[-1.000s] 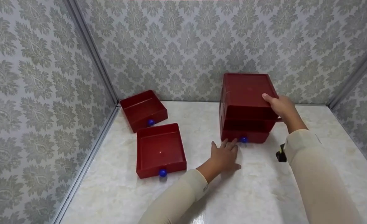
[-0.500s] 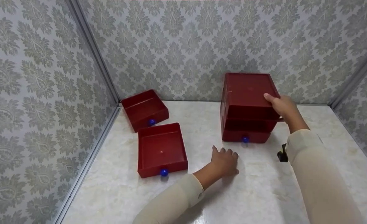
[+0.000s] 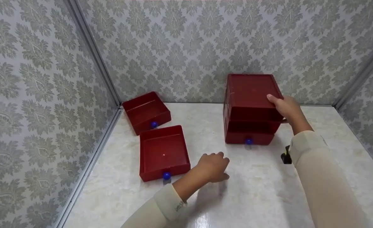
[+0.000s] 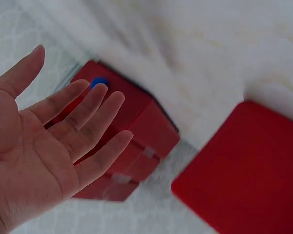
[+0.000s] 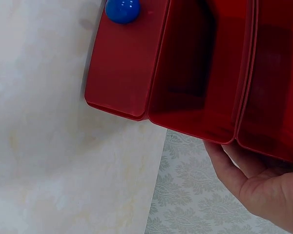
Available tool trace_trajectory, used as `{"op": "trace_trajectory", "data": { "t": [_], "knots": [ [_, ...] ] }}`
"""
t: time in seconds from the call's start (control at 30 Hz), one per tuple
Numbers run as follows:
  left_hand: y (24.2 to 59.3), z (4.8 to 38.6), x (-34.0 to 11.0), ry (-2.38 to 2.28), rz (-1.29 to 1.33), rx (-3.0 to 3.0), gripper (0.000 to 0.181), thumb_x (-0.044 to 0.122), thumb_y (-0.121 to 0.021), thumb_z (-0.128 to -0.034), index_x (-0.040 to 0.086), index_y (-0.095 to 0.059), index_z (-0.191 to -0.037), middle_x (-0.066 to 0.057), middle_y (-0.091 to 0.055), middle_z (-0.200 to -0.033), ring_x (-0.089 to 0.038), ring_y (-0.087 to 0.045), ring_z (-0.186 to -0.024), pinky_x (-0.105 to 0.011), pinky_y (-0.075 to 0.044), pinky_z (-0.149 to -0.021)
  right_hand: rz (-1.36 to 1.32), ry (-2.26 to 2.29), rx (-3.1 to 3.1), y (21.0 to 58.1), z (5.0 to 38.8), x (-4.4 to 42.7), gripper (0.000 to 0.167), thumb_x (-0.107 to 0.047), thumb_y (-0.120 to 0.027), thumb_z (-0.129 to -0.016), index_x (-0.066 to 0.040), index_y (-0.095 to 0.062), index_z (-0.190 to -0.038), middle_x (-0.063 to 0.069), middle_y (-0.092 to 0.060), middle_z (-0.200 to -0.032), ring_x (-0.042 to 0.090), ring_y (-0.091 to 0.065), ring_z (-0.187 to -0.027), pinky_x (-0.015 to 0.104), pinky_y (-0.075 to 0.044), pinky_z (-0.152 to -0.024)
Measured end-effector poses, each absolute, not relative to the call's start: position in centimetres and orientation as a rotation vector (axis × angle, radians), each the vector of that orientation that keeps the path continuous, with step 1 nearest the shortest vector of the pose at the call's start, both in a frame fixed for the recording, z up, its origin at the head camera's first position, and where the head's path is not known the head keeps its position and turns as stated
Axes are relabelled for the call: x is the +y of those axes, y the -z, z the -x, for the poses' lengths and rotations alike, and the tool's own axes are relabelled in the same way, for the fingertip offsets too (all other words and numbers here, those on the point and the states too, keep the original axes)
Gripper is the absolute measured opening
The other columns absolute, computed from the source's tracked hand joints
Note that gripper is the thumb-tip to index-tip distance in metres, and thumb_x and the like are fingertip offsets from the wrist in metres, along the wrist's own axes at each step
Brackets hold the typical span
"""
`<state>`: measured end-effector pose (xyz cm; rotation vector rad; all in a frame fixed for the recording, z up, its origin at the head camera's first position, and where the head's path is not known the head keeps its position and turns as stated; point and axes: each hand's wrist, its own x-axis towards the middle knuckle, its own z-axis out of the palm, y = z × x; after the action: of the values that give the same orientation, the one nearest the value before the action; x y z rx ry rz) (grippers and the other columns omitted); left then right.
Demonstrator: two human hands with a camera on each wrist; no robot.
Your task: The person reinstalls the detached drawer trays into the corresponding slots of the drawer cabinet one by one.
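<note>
Pale tabletop (image 3: 246, 196), left grip (image 3: 212, 167) loosely apart, right grip (image 3: 288, 110) around red cabinet (image 3: 252, 90), fingers (image 5: 228, 173) partly hidden.

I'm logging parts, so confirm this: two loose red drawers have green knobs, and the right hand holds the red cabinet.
No: in the head view, the two loose red drawers have blue knobs, not green. The right hand holds the red cabinet.

Cabinet (image 3: 252, 90), two drawers (image 3: 165, 152) on tabletop (image 3: 252, 193)

Cabinet (image 3: 252, 90) and loose drawers (image 3: 164, 152) are all deep red with bright blue knobs (image 3: 166, 175), desk (image 3: 252, 196) is marbled off-white, wallpaper (image 3: 173, 47) is full-on grey damask.
</note>
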<state>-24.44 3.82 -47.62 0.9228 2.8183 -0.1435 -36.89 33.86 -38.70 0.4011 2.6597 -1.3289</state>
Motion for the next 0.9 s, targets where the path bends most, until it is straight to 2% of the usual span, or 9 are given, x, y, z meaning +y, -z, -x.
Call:
{"op": "trace_trajectory", "data": {
  "t": [0.23,0.47,0.57,0.67,0.8,0.9],
  "knots": [
    [45.5,23.8,-0.6,0.103,-0.912,2.926,0.041,0.045,-0.074,-0.0904,0.016,-0.070,-0.119,-0.005,-0.065,-0.107,-0.025,-0.066,-0.093,-0.044,-0.056,-0.077,-0.381,1.329,2.674,38.6,37.1,33.9,0.112,-0.085,-0.039,-0.087,0.000,-0.028,-0.158,0.031,-0.043,-0.150,0.046,-0.052,-0.131,0.058,-0.054,-0.097],
    [45.8,23.3,-5.9,0.123,-0.717,2.953,0.054,0.034,-0.081,-0.0846,0.014,-0.064,-0.131,-0.010,-0.064,-0.121,-0.029,-0.065,-0.108,-0.048,-0.057,-0.088,-0.408,1.329,2.672,38.8,36.9,33.9,0.111,-0.084,-0.040,-0.087,0.000,-0.027,-0.158,0.031,-0.043,-0.151,0.044,-0.051,-0.132,0.058,-0.053,-0.098],
    [46.0,23.3,-8.0,0.059,-0.584,2.945,0.057,0.025,-0.087,-0.0775,0.014,-0.064,-0.128,-0.010,-0.065,-0.119,-0.030,-0.064,-0.108,-0.049,-0.057,-0.090,-0.410,1.328,2.676,38.7,36.9,33.8,0.111,-0.084,-0.040,-0.087,0.000,-0.028,-0.158,0.030,-0.044,-0.150,0.044,-0.052,-0.131,0.058,-0.053,-0.098],
    [46.1,23.1,-9.6,0.063,-0.497,2.928,0.047,0.019,-0.088,-0.0750,0.012,-0.067,-0.117,-0.008,-0.068,-0.106,-0.027,-0.065,-0.097,-0.048,-0.058,-0.085,-0.406,1.331,2.666,38.7,36.9,33.7,0.110,-0.084,-0.040,-0.088,-0.001,-0.028,-0.158,0.030,-0.045,-0.150,0.044,-0.052,-0.131,0.057,-0.054,-0.098],
    [47.1,23.1,-10.6,0.156,-0.470,2.930,0.019,0.012,-0.080,-0.0830,0.010,-0.072,-0.100,-0.008,-0.070,-0.084,-0.024,-0.064,-0.076,-0.045,-0.059,-0.075,-0.403,1.344,2.652,38.7,36.8,33.7,0.111,-0.085,-0.040,-0.087,-0.001,-0.025,-0.159,0.030,-0.044,-0.151,0.044,-0.050,-0.133,0.058,-0.052,-0.100],
    [48.4,23.3,-10.9,0.205,-0.464,2.999,0.007,0.010,-0.078,-0.0839,0.010,-0.075,-0.090,-0.008,-0.069,-0.075,-0.024,-0.064,-0.068,-0.043,-0.060,-0.069,-0.400,1.342,2.654,38.8,36.8,33.7,0.113,-0.086,-0.039,-0.086,-0.001,-0.025,-0.159,0.031,-0.044,-0.150,0.044,-0.051,-0.132,0.058,-0.052,-0.100]
  ]
}}
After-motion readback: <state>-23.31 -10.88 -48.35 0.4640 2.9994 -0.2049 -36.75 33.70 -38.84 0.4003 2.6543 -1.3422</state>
